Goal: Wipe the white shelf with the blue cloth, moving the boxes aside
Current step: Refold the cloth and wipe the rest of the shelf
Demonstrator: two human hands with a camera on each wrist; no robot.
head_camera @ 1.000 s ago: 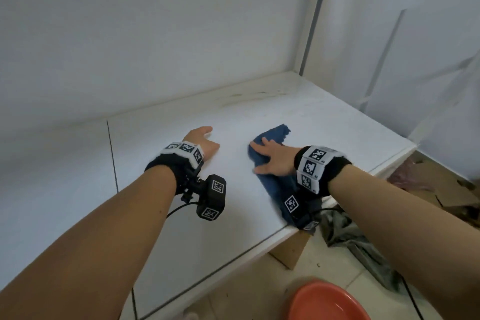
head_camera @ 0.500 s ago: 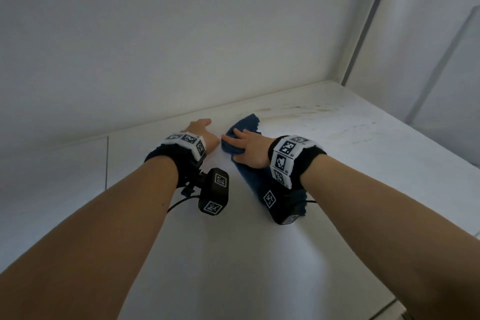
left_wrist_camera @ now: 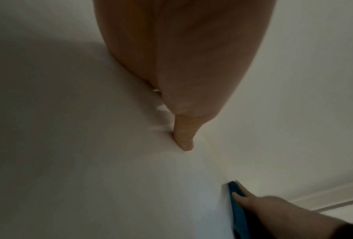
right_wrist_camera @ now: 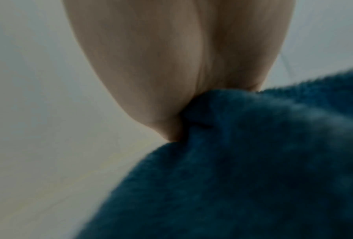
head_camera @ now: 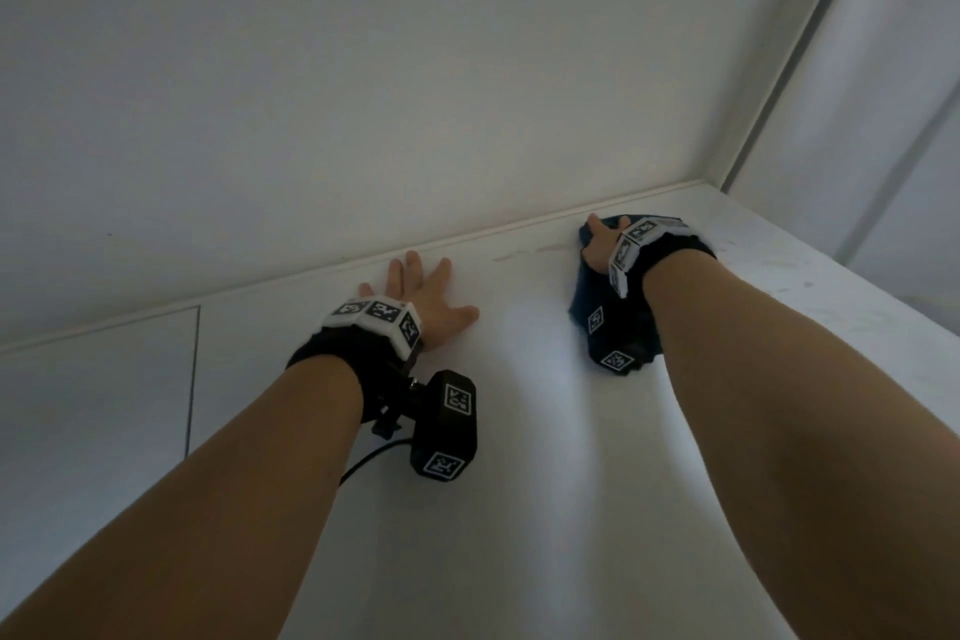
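Note:
The white shelf (head_camera: 519,431) fills the lower head view. My right hand (head_camera: 602,244) presses flat on the blue cloth (head_camera: 584,291) near the shelf's back right corner, close to the back wall. Most of the cloth lies under my palm and wrist camera. The cloth (right_wrist_camera: 243,169) fills the lower right wrist view under my palm (right_wrist_camera: 171,64). My left hand (head_camera: 423,294) rests flat on the bare shelf with fingers spread, to the left of the cloth. In the left wrist view my left thumb (left_wrist_camera: 184,139) touches the shelf, and the cloth (left_wrist_camera: 237,208) shows under my right hand (left_wrist_camera: 273,208). No boxes are in view.
The white back wall (head_camera: 415,68) meets the shelf just beyond both hands. A side panel (head_camera: 857,94) closes the right end. A seam (head_camera: 193,379) runs across the shelf at the left. Faint reddish smears (head_camera: 524,254) lie on the shelf between the hands.
My right hand has slid the blue cloth away from me and to the right, up to the back wall. The left hand has stayed flat on the shelf. My head has moved closer.

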